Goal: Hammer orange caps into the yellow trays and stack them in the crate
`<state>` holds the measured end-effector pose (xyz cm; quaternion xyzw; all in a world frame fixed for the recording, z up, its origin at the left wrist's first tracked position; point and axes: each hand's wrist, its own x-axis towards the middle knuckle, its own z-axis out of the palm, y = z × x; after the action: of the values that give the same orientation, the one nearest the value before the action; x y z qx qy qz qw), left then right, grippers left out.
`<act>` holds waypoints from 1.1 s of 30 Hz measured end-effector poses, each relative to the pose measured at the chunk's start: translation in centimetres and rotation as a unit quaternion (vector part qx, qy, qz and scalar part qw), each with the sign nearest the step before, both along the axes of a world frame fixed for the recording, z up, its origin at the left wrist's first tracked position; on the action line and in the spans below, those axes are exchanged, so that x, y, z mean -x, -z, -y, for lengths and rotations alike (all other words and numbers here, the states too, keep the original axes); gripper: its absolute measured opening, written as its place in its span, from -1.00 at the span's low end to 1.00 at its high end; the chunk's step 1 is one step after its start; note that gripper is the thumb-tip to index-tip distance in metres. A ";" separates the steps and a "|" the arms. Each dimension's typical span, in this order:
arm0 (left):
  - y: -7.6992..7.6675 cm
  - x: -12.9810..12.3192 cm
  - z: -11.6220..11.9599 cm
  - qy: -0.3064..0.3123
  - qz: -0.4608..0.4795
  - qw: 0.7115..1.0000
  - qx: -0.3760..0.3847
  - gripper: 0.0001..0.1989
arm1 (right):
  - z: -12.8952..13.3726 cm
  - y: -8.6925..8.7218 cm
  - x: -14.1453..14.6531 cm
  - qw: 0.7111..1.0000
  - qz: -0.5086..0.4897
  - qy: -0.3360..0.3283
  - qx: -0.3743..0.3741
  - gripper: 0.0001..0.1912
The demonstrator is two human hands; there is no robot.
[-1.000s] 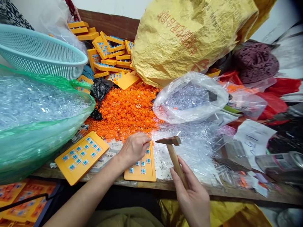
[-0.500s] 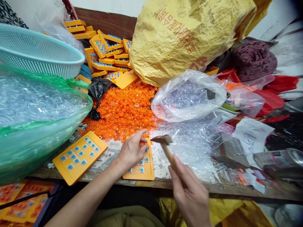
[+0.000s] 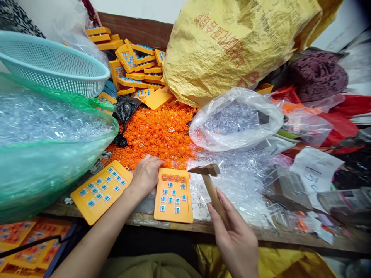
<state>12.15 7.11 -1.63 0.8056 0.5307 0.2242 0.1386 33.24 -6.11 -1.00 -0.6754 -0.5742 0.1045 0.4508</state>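
Observation:
A wooden-handled hammer (image 3: 214,193) is gripped in my right hand (image 3: 236,235), its metal head just right of the top of an orange case (image 3: 181,216). That case lies flat at the table's front edge. Four-piece row aside, it carries several small blue-and-clear square parts, with a row of orange round caps (image 3: 174,178) across its top. My left hand (image 3: 146,172) is at the near edge of a heap of orange caps (image 3: 156,131), fingers bent together and tips partly hidden. A second orange case (image 3: 101,204), with square parts only, lies tilted left of my left forearm.
A green bag (image 3: 58,177) of clear pieces and a light-blue basket (image 3: 55,69) stand left. Behind are stacked orange cases (image 3: 139,76) and a big yellow sack (image 3: 220,58). A white plastic bag (image 3: 240,141) and loose clear pieces (image 3: 232,173) lie right.
My left hand has moved left off the case to the caps' edge, uncovering the top row of orange caps. My right hand still holds the hammer, in nearly the same place.

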 end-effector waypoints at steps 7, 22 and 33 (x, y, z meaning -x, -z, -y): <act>-0.6 0.0 0.4 0.027 -0.015 0.999 0.023 -0.71 | 0.3 0.3 0.3 1.000 0.025 -0.007 0.001 -0.66; -2.6 0.0 3.7 0.020 0.226 0.967 0.112 -0.86 | 1.3 0.3 0.3 0.998 0.048 -0.022 0.042 -0.65; -2.0 -4.7 4.5 0.071 0.229 0.967 0.083 -0.84 | 2.8 0.4 -0.6 0.999 0.026 0.012 0.040 -0.63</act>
<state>16.84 2.57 0.32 0.7541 0.4431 0.3476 0.3379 33.87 -8.89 -1.44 -0.7026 -0.5726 0.1044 0.4094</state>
